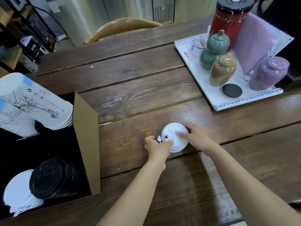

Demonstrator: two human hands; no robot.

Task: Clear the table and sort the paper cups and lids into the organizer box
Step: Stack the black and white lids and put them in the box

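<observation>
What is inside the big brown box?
The organizer box holds stacked printed paper cups, black lids and white lids. Its dark bottom is hidden.

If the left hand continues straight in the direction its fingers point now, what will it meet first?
The left hand points up and right, and its fingers already touch the white lid. So the lid comes first; just beyond it is the right hand, holding the far side.

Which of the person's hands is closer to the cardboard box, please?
Left. The left hand grips the white lid's near-left edge, on the side facing the box. The right hand holds the lid's far side, farther from the box.
</observation>
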